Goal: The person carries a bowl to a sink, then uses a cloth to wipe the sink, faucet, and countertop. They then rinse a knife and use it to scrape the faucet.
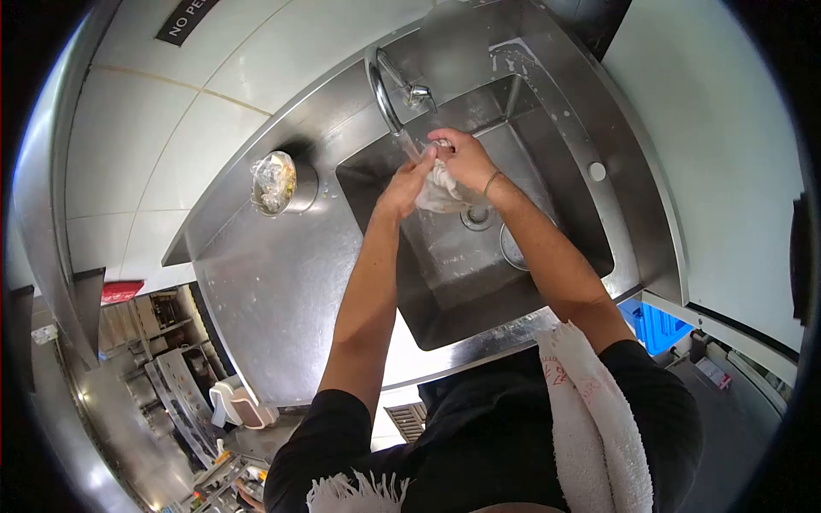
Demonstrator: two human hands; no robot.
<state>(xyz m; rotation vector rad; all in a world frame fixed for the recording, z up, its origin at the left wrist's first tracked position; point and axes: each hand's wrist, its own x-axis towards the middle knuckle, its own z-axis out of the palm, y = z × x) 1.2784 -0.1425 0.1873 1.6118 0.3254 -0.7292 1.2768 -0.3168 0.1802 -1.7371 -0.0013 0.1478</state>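
Observation:
My left hand (404, 190) and my right hand (469, 162) are closed together on a wet, bunched white cloth (440, 186). The cloth hangs below the fingers, over the sink basin (453, 295). Water runs from the curved tap (381, 96) onto the fingers of my left hand and the cloth. Beneath the cloth, the drain (477, 217) shows in the basin floor. A round metal piece (513, 248) lies to its right, partly hidden by my right forearm.
On the steel counter (274, 299) at left stands a metal container (303, 186) with crumpled clear plastic and scraps on top. A small white disc (597, 172) sits on the right rim. A white towel (599, 419) hangs from my shoulders. A blue crate (660, 329) is at lower right.

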